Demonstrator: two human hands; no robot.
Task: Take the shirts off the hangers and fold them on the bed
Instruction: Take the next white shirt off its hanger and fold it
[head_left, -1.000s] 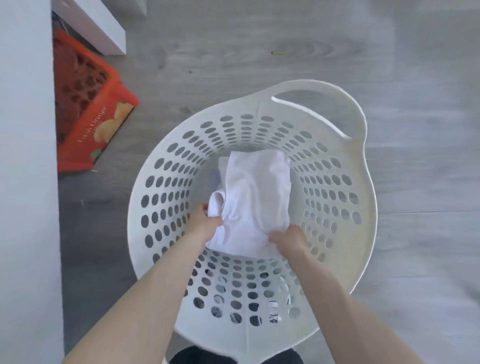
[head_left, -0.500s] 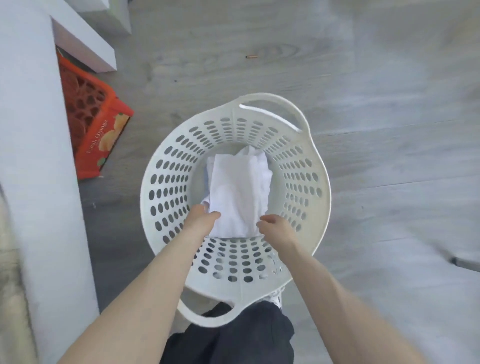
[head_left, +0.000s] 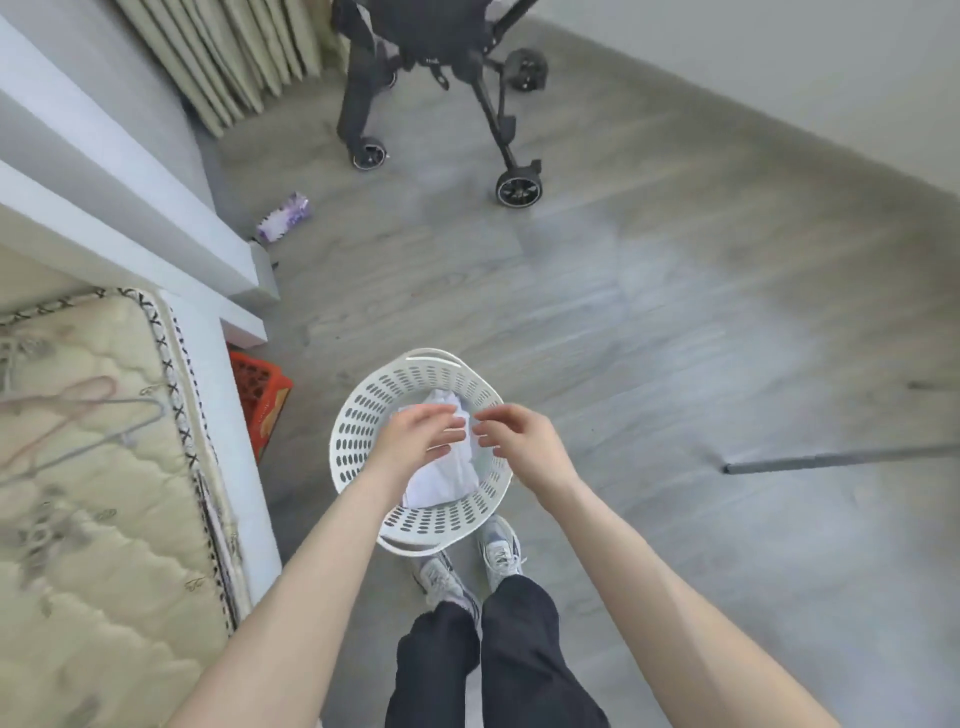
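Black stroller (head_left: 426, 31), purple packet (head_left: 284, 222), orange crate (head_left: 257, 389) (half hidden) on grey floor (head_left: 675, 312).

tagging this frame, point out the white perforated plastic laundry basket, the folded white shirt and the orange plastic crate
white perforated plastic laundry basket (head_left: 358, 431): head view, left inner wall
folded white shirt (head_left: 441, 486): head view, lower part of fabric
orange plastic crate (head_left: 257, 387): head view, top lattice

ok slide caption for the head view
Left hand and right hand hover open over a folded white shirt in a white laundry basket beside the bed.
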